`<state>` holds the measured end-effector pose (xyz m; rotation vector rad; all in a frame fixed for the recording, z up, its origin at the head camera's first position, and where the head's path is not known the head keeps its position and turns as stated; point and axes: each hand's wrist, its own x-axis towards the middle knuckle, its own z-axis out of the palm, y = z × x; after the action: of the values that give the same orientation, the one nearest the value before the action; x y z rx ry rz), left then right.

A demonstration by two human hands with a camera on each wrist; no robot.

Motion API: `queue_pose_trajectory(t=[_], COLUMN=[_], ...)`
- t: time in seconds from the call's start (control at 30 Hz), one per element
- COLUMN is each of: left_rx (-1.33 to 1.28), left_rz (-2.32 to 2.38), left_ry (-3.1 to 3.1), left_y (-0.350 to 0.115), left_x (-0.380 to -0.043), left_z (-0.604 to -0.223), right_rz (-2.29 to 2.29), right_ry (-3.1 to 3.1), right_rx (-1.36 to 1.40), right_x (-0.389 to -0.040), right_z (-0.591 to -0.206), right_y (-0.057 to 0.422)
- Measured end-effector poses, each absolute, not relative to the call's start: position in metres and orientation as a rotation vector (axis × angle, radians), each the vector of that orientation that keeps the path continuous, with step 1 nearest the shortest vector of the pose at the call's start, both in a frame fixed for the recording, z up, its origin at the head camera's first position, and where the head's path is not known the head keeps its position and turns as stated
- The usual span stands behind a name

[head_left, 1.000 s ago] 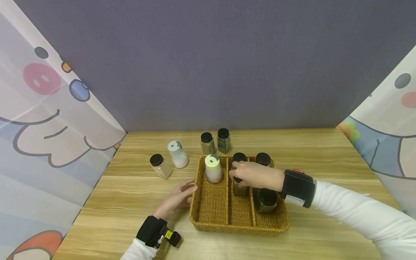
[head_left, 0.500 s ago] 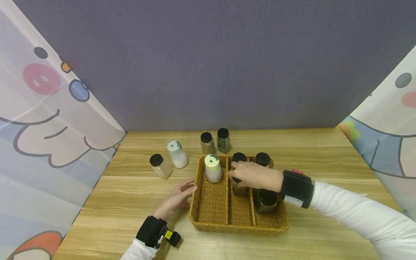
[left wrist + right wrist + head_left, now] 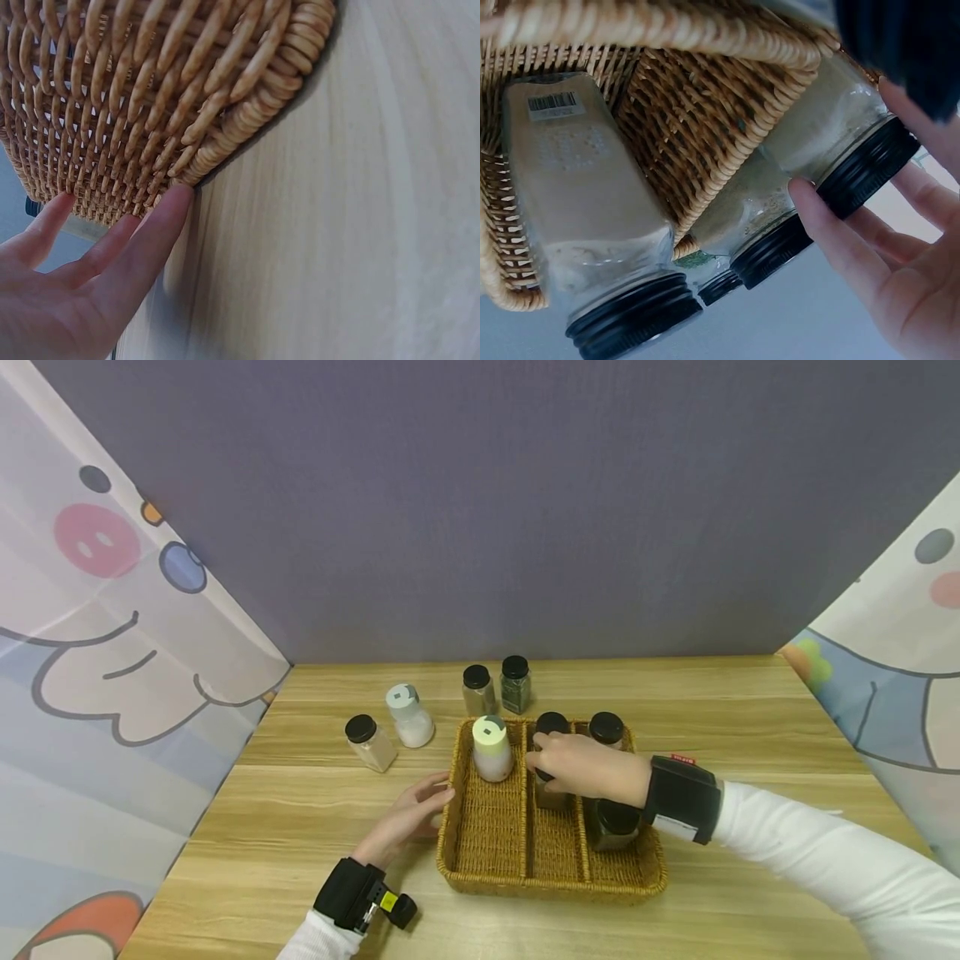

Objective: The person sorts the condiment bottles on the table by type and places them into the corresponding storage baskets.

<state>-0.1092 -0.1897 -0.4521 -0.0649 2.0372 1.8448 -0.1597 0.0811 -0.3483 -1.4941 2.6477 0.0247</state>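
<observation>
A wicker basket (image 3: 486, 839) with three compartments stands on the wooden table. In its middle compartment, my right hand (image 3: 592, 766) grips a black-lidded spice jar (image 3: 553, 797) by the lid, thumb and fingers on opposite sides. Just behind it is another jar (image 3: 552, 722), also black-lidded. A white shaker (image 3: 492, 762) stands at the back of the left compartment. The right compartment holds a back jar (image 3: 606, 727) and a nearer jar (image 3: 617, 827), partly covered by my wrist. Against the basket's left wall, my left hand (image 3: 403, 822) rests with extended fingertips touching the weave (image 3: 150, 90).
Behind the basket stand a jar of brownish powder (image 3: 480, 695) and a jar with a green label or contents (image 3: 516, 687). To the left are a white-capped shaker (image 3: 411, 718) and a jar of pale powder (image 3: 372, 745). A grey partition (image 3: 525, 527) closes the table's back.
My right hand and forearm have shifted very slightly left, fingers staying at the jar's lid. The left hand and the basket look unmoved.
</observation>
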Motion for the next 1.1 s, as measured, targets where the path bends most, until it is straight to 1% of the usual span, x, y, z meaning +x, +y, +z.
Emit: queue_pose_trajectory(t=[0.2,0.57,0.83,1.1], left_rx=[-0.058,-0.076,-0.088,-0.088], left_rz=[1.836,1.846,1.846,1.851], left_ry=[2.043,2.042,2.041,2.031], left_y=[-0.19,-0.189,-0.189,-0.188], left_x=[-0.109,-0.11,-0.11,-0.109], left_z=[-0.452,-0.45,-0.45,-0.449], right_rz=[0.03,0.002,-0.124,-0.357], right_ry=[2.647,2.675,2.725,2.798], right_rx=[-1.477,-1.552,-1.597,-1.696], right_x=[-0.16,-0.158,-0.157,-0.161], right_z=[-0.349,-0.343,-0.33,-0.323], right_y=[0.08,0.082,0.087,0.104])
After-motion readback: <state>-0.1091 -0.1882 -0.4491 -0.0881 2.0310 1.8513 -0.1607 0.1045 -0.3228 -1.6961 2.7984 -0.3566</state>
